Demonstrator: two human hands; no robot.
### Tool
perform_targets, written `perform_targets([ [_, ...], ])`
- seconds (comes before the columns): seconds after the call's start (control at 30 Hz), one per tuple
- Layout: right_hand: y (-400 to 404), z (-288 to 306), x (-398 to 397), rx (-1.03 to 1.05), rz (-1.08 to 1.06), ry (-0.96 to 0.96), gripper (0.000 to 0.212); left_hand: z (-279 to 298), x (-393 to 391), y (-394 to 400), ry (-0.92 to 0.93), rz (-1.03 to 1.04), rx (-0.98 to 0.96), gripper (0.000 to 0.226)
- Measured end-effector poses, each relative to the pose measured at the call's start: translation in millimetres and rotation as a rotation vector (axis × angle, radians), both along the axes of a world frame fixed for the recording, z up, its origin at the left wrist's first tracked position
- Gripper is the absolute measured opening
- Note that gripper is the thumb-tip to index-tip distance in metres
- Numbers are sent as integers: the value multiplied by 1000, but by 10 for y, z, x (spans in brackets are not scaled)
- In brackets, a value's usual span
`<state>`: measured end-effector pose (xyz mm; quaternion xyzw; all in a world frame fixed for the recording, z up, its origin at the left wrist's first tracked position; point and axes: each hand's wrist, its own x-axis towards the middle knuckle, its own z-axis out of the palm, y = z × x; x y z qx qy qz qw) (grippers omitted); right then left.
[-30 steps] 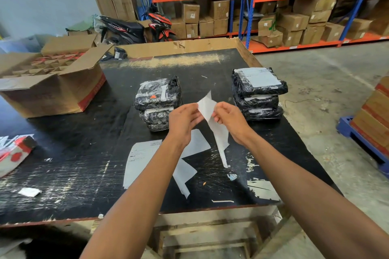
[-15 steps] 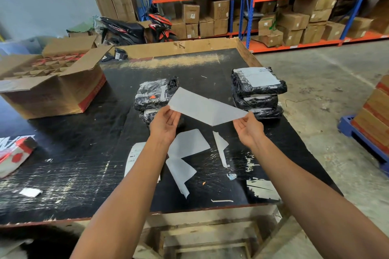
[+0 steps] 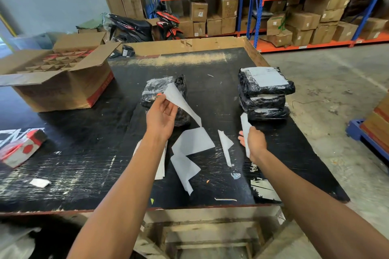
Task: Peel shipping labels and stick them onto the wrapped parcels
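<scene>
My left hand (image 3: pixel 161 115) pinches a white label sheet (image 3: pixel 179 101) that curls down to the right, just in front of the left stack of black wrapped parcels (image 3: pixel 153 90), which it partly hides. Lower and to the right, my right hand (image 3: pixel 252 141) grips a narrow white strip (image 3: pixel 244 124) near the foot of the right stack of three parcels (image 3: pixel 265 99). That stack's top parcel bears a stuck label (image 3: pixel 267 76). I cannot tell which held piece is label and which is backing.
Loose white paper scraps (image 3: pixel 193 141) lie on the black table (image 3: pixel 84 143) between my hands, with more sheets (image 3: pixel 162 166) under my left forearm. An open cardboard box (image 3: pixel 61 90) stands far left, a red-and-white packet (image 3: pixel 19 147) at the left edge. Blue pallet (image 3: pixel 357 130) on the floor, right.
The single sheet stretched between both hands has come apart into two pieces. My left hand lifted its piece toward the left parcels; my right hand dropped down and right with the strip.
</scene>
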<state>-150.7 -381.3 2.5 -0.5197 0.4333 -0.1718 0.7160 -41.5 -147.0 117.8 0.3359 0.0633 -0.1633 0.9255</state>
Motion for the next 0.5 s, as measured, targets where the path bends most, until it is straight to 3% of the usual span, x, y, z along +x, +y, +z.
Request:
perform_targets([
  [0.3, 769, -78, 165, -212, 493, 54, 27, 18, -167, -81, -69, -40, 56, 12],
  [0.5, 875, 54, 192, -631, 657, 98, 9, 49, -218, -84, -128, 14, 154, 12],
])
